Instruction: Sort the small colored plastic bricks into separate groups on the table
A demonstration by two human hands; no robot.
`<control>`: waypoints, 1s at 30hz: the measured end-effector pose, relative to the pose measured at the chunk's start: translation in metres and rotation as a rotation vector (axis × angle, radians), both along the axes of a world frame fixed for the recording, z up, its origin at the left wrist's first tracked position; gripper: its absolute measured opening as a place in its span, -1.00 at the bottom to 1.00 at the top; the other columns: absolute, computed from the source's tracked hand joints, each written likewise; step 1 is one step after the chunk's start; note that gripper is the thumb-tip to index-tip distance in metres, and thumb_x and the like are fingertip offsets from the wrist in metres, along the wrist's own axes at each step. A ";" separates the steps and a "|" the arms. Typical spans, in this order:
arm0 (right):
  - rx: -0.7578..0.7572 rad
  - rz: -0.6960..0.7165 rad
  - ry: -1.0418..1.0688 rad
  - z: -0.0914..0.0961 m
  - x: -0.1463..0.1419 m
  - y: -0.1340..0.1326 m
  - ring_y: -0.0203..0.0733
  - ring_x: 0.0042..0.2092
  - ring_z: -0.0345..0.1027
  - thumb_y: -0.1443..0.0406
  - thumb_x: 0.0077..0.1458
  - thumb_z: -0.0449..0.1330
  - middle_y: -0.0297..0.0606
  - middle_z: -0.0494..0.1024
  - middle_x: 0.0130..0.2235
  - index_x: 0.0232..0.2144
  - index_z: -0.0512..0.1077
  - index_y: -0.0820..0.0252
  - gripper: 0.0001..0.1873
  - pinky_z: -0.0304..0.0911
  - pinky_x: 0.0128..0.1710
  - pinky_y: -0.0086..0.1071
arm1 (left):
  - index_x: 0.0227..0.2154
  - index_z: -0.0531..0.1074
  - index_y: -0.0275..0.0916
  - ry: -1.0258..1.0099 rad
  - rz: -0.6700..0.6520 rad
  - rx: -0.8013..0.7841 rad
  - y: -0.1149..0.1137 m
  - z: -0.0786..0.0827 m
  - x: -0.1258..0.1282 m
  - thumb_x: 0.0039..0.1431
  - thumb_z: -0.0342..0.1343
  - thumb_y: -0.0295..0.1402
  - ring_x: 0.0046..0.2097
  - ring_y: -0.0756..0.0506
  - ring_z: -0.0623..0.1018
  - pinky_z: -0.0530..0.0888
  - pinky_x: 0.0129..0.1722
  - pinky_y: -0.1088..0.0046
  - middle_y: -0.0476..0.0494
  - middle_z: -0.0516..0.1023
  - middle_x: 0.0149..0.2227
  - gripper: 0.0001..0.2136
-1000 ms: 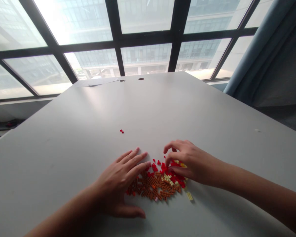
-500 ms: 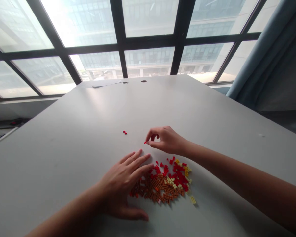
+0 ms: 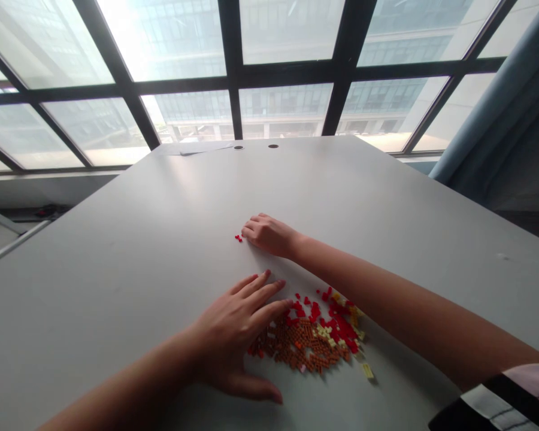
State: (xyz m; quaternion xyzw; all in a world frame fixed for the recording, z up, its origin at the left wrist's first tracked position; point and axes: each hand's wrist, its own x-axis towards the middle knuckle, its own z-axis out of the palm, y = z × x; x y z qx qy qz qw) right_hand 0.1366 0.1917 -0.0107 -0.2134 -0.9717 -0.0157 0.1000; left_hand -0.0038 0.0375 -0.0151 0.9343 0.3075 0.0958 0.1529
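Observation:
A pile of tiny bricks [image 3: 312,338], brown, red and pale yellow, lies on the grey table [image 3: 161,239] near me. My left hand [image 3: 236,326] rests flat beside the pile's left edge, fingers stretched out. My right hand [image 3: 267,233] reaches far forward, fingers curled and pinched at a small cluster of red bricks [image 3: 239,238] set apart from the pile. Whether a brick is still between its fingertips is hidden.
A single pale yellow brick [image 3: 367,370] lies just right of the pile. Two round cable holes [image 3: 256,146] sit at the table's far edge, with a flat sheet [image 3: 193,149] beside them. Large windows stand behind, and a blue curtain [image 3: 498,102] hangs at right.
My right hand left the pile with a red brick pinched in its fingers and travelled forward-left to the small red cluster. My left hand stayed flat.

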 end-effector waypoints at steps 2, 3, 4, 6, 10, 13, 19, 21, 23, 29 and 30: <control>0.010 0.033 -0.021 0.002 0.003 0.001 -0.15 -0.17 0.38 0.54 0.19 0.06 -0.06 0.59 -0.24 -0.33 0.49 0.34 -0.78 0.12 -0.09 -0.29 | 0.27 0.10 -0.23 -0.012 -0.005 0.004 0.000 -0.002 0.000 -0.07 0.13 0.24 0.35 -0.43 0.13 0.06 0.32 -0.11 -0.43 0.17 0.32 -0.07; 0.014 0.035 -0.022 0.002 0.004 0.002 -0.16 -0.17 0.38 0.53 0.19 0.07 -0.07 0.59 -0.24 -0.33 0.50 0.33 -0.79 0.12 -0.09 -0.30 | 0.28 0.09 -0.23 -0.020 -0.005 0.012 0.000 -0.004 -0.001 -0.06 0.13 0.24 0.35 -0.43 0.13 0.05 0.32 -0.11 -0.42 0.17 0.32 -0.07; 0.017 0.025 -0.016 0.002 0.006 0.002 -0.17 -0.17 0.39 0.52 0.21 0.07 -0.07 0.59 -0.24 -0.33 0.50 0.33 -0.80 0.12 -0.09 -0.30 | 0.28 0.08 -0.22 -0.027 -0.005 0.020 0.000 -0.005 -0.001 -0.07 0.13 0.24 0.35 -0.43 0.12 0.05 0.32 -0.11 -0.41 0.17 0.32 -0.07; 0.021 -0.023 0.005 0.001 0.008 0.003 -0.16 -0.17 0.40 0.50 0.23 0.06 -0.04 0.60 -0.22 -0.32 0.52 0.36 -0.78 0.12 -0.11 -0.29 | 0.29 0.06 -0.20 -0.035 -0.005 0.034 0.000 -0.008 -0.002 -0.07 0.13 0.24 0.36 -0.43 0.09 0.05 0.32 -0.11 -0.37 0.15 0.33 -0.06; -0.003 -0.095 0.042 -0.004 0.008 0.002 -0.15 -0.16 0.41 0.47 0.26 0.05 -0.05 0.60 -0.19 -0.27 0.56 0.32 -0.73 0.13 -0.13 -0.27 | 0.29 0.08 -0.20 -0.019 -0.002 0.025 0.000 -0.007 -0.002 -0.08 0.13 0.25 0.36 -0.44 0.09 0.06 0.32 -0.11 -0.37 0.12 0.35 -0.06; -0.031 -0.123 0.072 -0.003 0.013 0.000 -0.12 -0.10 0.41 0.43 0.25 0.08 -0.10 0.60 -0.10 -0.15 0.57 0.21 -0.74 0.14 -0.09 -0.24 | 0.29 0.08 -0.20 0.005 0.002 0.012 0.000 -0.005 -0.002 -0.08 0.14 0.25 0.36 -0.45 0.07 0.08 0.31 -0.12 -0.38 0.10 0.35 -0.05; -0.112 -0.195 0.145 0.013 0.064 -0.019 -0.06 -0.08 0.45 0.43 0.22 0.12 -0.11 0.63 -0.11 -0.10 0.55 0.18 -0.73 0.19 -0.05 -0.13 | 0.30 0.04 -0.18 -0.017 -0.008 0.058 0.000 -0.010 -0.004 -0.09 0.13 0.26 0.38 -0.43 0.03 0.10 0.31 -0.10 -0.35 0.09 0.36 -0.04; -0.195 -0.125 0.122 0.018 0.088 -0.034 -0.19 -0.20 0.49 0.42 0.16 0.20 -0.22 0.66 -0.21 -0.20 0.58 0.15 -0.79 0.26 -0.12 -0.27 | 0.30 0.02 -0.16 -0.014 -0.009 0.070 0.000 -0.012 -0.005 -0.08 0.13 0.26 0.38 -0.42 0.02 0.11 0.31 -0.10 -0.34 0.10 0.36 -0.04; -0.280 -0.060 0.108 0.022 0.110 -0.052 -0.32 -0.31 0.49 0.42 0.11 0.25 -0.32 0.66 -0.30 -0.28 0.59 0.14 -0.85 0.30 -0.23 -0.44 | 0.30 0.01 -0.16 -0.023 -0.017 0.089 0.001 -0.014 -0.006 -0.08 0.14 0.25 0.38 -0.42 0.03 0.13 0.30 -0.10 -0.34 0.11 0.35 -0.04; -0.459 -0.003 0.179 0.023 0.145 -0.100 -0.30 -0.31 0.47 0.39 0.14 0.25 -0.30 0.61 -0.34 -0.38 0.57 0.13 -0.89 0.23 -0.15 -0.37 | 0.24 0.05 -0.19 -0.121 -0.043 0.163 -0.001 -0.013 -0.004 -0.01 0.15 0.18 0.34 -0.36 0.18 0.27 0.24 -0.02 -0.39 0.28 0.27 -0.15; -0.447 -0.009 0.174 0.022 0.147 -0.104 -0.29 -0.29 0.47 0.39 0.14 0.25 -0.29 0.60 -0.33 -0.37 0.58 0.12 -0.89 0.21 -0.13 -0.35 | 0.22 0.07 -0.20 -0.127 -0.047 0.175 -0.001 -0.012 -0.003 0.02 0.15 0.16 0.32 -0.35 0.21 0.31 0.22 0.00 -0.40 0.31 0.24 -0.18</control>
